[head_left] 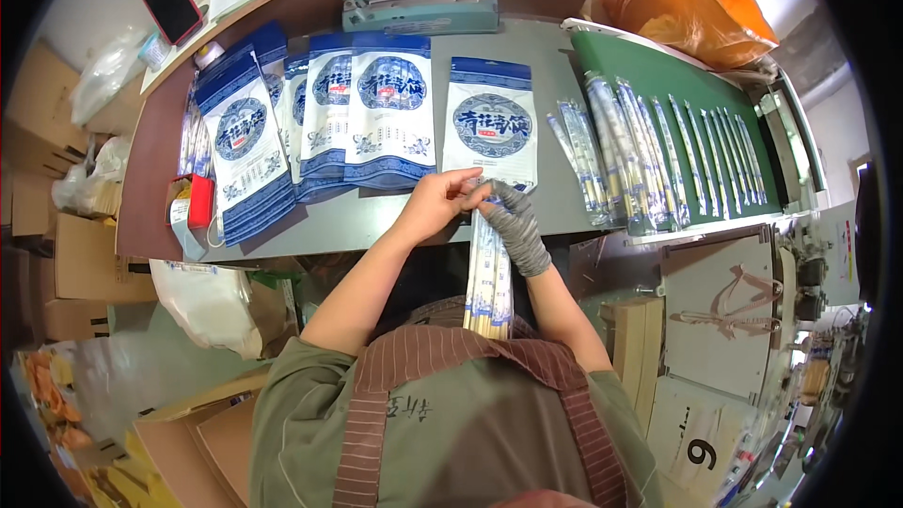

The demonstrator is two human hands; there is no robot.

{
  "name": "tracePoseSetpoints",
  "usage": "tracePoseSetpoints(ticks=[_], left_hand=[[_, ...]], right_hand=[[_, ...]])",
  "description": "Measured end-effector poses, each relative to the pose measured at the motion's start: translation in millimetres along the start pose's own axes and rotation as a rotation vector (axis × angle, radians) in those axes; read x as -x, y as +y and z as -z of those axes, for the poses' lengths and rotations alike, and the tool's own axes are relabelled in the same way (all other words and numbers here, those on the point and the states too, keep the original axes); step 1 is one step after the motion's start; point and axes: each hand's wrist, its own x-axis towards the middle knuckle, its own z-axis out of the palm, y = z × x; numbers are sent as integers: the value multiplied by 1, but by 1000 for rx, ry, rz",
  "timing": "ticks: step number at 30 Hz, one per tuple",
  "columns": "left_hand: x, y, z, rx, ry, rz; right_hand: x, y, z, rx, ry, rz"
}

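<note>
We grip the chopstick bundle (489, 273) with left hand (435, 204) and gloved right hand (513, 221) together; loose grip could spill it off the near table (376, 216) edge.

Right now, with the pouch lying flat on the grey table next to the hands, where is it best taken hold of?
Probably by its near bottom edge, coming from the person's side. The blue-and-white pouch lies flat on the table with that edge toward the left hand and gloved right hand, which are busy gripping the bundle of wrapped chopsticks.
</note>
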Motion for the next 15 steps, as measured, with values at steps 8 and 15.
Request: tracePoseSetpoints(ticks=[8, 15], left_hand=[[29, 27, -47, -286, 432, -333], [107, 48, -42, -435, -50, -570]], right_hand=[[9, 9, -1, 787, 165, -89], [127, -16, -25, -50, 192, -181]])
